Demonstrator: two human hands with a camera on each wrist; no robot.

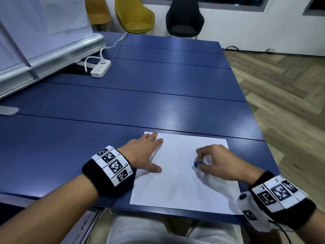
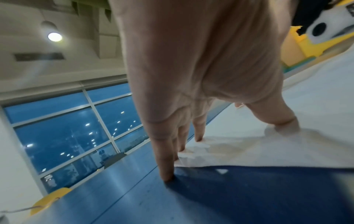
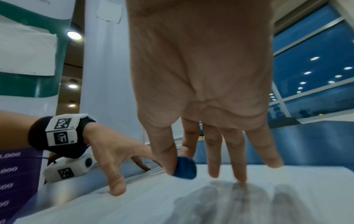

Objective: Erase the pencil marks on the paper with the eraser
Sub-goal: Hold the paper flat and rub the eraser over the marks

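Small blue eraser [image 1: 198,163], seemingly rounded, pinched by right hand [image 1: 219,162].

purple banner [image 3: 17,169], partial ",000" numbers

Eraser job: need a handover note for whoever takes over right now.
Left hand: open, fingers flat, pressing the paper's left edge to the blue table.
Right hand: pinches the blue eraser between thumb and forefinger, at the sheet's right middle.
Done: cannot judge.
Left: faint pencil marks still show mid-sheet; keep rubbing there, paper pinned.
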